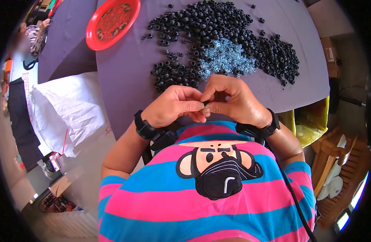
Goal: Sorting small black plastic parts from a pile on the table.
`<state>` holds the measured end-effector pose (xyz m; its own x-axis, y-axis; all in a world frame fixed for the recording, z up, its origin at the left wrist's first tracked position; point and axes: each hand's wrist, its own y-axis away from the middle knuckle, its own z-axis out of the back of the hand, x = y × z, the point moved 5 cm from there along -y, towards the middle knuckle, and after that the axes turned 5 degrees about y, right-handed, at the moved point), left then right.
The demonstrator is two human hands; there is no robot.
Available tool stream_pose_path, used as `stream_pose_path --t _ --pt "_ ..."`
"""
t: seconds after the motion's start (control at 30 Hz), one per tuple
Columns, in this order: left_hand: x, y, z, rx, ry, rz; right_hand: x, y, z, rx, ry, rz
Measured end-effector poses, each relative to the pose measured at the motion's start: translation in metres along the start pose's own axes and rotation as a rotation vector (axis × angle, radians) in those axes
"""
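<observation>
While both hands meet in front of the chest, just short of the pile on the tabletop (125,74), a small black piece (205,103) sits between their fingertips. The left hand (171,105) has its thumb and fingers (190,106) together, clamped on the piece from the left. The right hand (234,101) comes in from the other side, its index finger and thumb closed on the same piece; most of it is hidden by the fingertips, so its exact shape cannot be told.

Beyond the hands, many black ring-like pieces (209,18) spread in a broad heap across the purplish-grey surface, a few lying loose at its edges. A smaller cluster of clear, pale-blue pieces (223,56) lies against the near side of that heap, touching it. Toward the far left stands a red dish (93,39) with small pieces in it, too blurred to tell apart.

Dark bands circle both wrists, above a pink-and-blue striped shirt (153,201). A yellow bag (314,125) hangs near the tabletop's right edge, and a white sheet (72,97) lies to the left.
</observation>
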<state>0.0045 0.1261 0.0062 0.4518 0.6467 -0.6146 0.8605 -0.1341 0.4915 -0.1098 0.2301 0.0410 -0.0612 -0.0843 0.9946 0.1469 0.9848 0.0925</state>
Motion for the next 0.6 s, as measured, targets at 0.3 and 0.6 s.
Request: stream_pose_path --t 0.3,0.6 --pt "-0.019 0.018 0.033 -0.125 0.167 -0.304 0.035 -0.080 0.035 -0.163 1.136 0.350" --pt "-0.017 0.024 0.048 -0.198 0.183 -0.323 0.002 -0.121 0.008 -0.070 1.443 0.413"
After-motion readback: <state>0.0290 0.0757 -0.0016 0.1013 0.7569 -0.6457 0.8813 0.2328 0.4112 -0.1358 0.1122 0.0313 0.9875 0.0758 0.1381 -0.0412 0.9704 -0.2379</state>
